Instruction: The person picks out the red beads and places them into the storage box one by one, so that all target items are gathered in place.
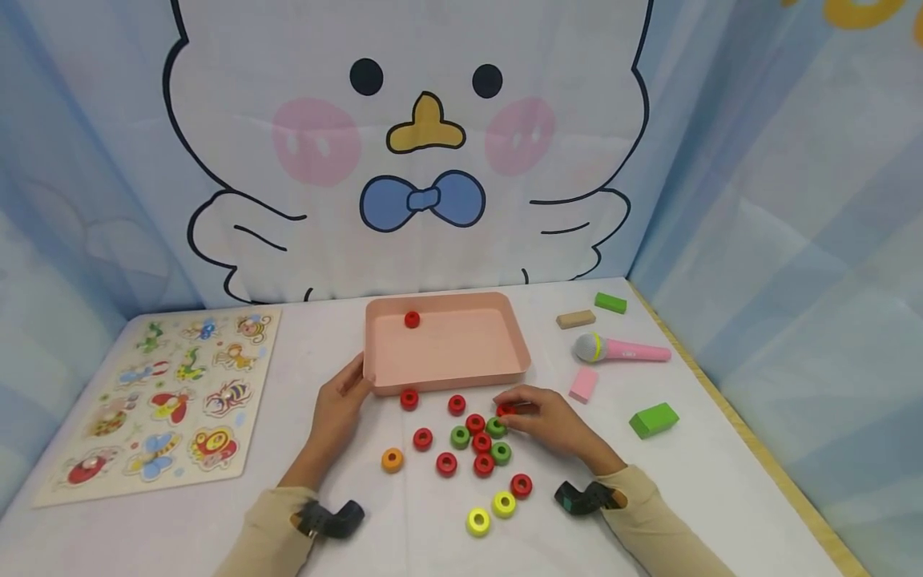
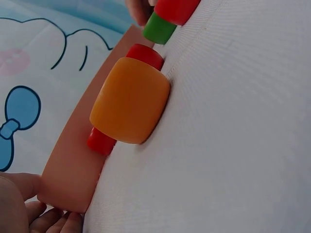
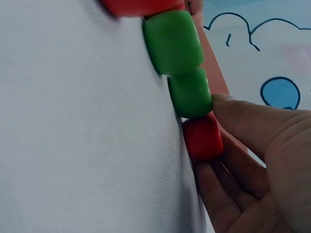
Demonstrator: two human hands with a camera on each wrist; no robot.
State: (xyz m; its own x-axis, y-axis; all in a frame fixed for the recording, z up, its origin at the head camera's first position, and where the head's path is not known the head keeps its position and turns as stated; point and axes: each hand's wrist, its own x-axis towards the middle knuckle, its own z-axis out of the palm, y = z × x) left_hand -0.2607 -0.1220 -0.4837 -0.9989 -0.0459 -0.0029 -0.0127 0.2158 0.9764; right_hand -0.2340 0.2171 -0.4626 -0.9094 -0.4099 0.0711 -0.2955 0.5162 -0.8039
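My left hand [image 1: 336,413] grips the near left corner of a shallow pink tray [image 1: 469,340], thumb at the rim and fingers against its side. One red ring bead [image 1: 412,320] lies inside the tray. In front of it, my right hand [image 1: 546,421] has thumb and fingers round a red bead [image 3: 203,138] at table level. A green bead [image 1: 496,427] is right by that thumb. Several red beads, another green bead [image 1: 460,437], an orange bead [image 1: 392,460] and two yellow ones, one a yellow bead [image 1: 478,522], lie loose between my arms.
At left lies a wooden insect puzzle board [image 1: 180,409]. On the right are a pink toy microphone [image 1: 634,351], a green block [image 1: 654,421], a pink block [image 1: 583,385], a tan block [image 1: 575,319] and a smaller green block [image 1: 610,303]. A printed curtain [image 1: 425,256] rises behind the table.
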